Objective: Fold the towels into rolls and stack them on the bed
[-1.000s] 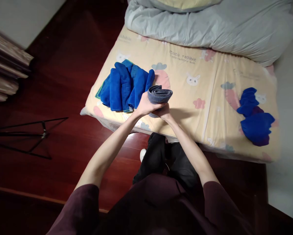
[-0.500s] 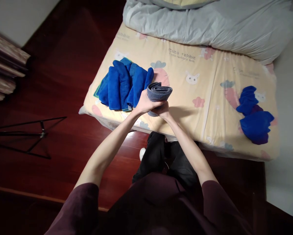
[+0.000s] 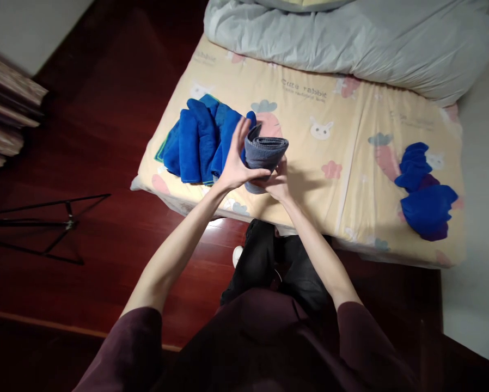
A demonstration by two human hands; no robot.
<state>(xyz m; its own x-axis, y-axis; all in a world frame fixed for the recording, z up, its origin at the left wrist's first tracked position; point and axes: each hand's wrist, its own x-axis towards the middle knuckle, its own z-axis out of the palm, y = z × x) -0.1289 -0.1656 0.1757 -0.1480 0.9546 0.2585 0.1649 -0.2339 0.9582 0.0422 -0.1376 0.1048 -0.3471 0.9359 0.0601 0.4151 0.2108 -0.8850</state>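
A grey cloth [image 3: 264,155], rolled into a tight upright tube with its spiral end facing up, is held over the near edge of the bed. My right hand [image 3: 277,182] is closed round its lower right side, the fingers partly hidden behind the roll. On the left side my left hand [image 3: 236,163] is open, its fingers stretched upward beside the roll and its thumb lying across the front of it. A loose outer edge of the cloth stands up a little near those fingers. Just behind my left hand lie several blue rolled cloths [image 3: 199,141] with green edging.
The bed [image 3: 310,163] has a yellow sheet with rabbits and carrots. Two crumpled blue bundles [image 3: 428,209] lie at its right end. A grey-white quilt [image 3: 330,43] runs along the back. A black tripod leg set [image 3: 68,224] stands on the red-brown floor, near a curtain [image 3: 7,114].
My left hand has loosened from round the grey roll, its fingers now stretched upward. My right hand has shifted slightly right round the side. The outer edge of the roll sticks up more.
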